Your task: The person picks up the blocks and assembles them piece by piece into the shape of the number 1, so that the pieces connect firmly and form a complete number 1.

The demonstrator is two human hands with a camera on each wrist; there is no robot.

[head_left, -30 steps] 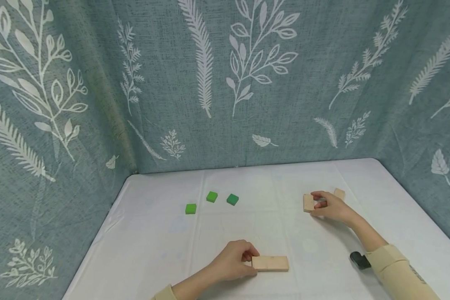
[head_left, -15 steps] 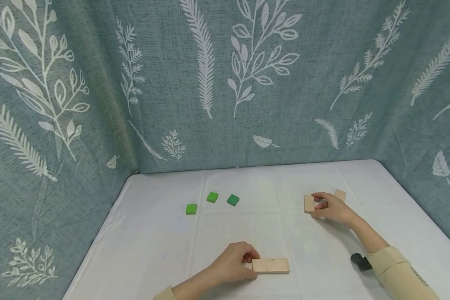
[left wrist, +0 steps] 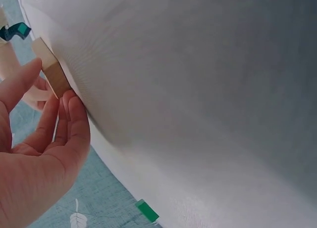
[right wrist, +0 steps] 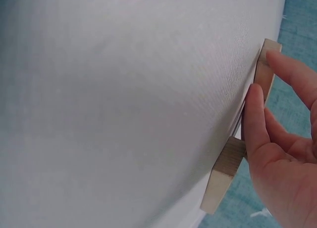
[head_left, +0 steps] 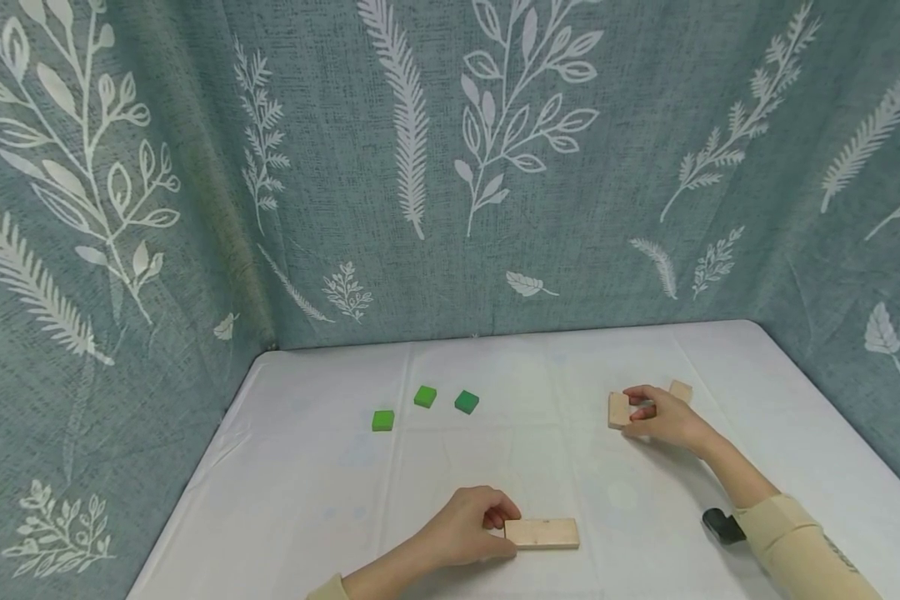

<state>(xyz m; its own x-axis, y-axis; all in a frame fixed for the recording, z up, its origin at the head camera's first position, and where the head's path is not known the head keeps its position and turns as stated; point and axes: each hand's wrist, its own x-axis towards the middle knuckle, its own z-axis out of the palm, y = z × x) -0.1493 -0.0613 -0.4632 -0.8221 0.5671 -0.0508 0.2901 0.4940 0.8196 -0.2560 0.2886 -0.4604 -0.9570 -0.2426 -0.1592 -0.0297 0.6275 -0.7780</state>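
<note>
At the near middle of the table, my left hand [head_left: 474, 527] pinches the left end of a long, flat wooden block [head_left: 542, 533] between thumb and fingers. The left wrist view shows that block [left wrist: 53, 69] lying along the white cloth. Farther off to the right, my right hand [head_left: 663, 417] grips a shorter wooden block [head_left: 618, 410] by its right side. Just behind that hand lies another wooden block [head_left: 680, 390], partly covered by it. From the right wrist, the gripped block [right wrist: 266, 74] is at the fingertips, and the other block [right wrist: 222, 177] sits nearer the palm.
Two light green blocks [head_left: 382, 420] [head_left: 425, 396] and one darker green block [head_left: 467, 402] lie at the back left of the white-covered table [head_left: 285, 492]. A black device [head_left: 722, 526] shows at the right sleeve. A patterned teal curtain [head_left: 450, 167] encloses the back and sides.
</note>
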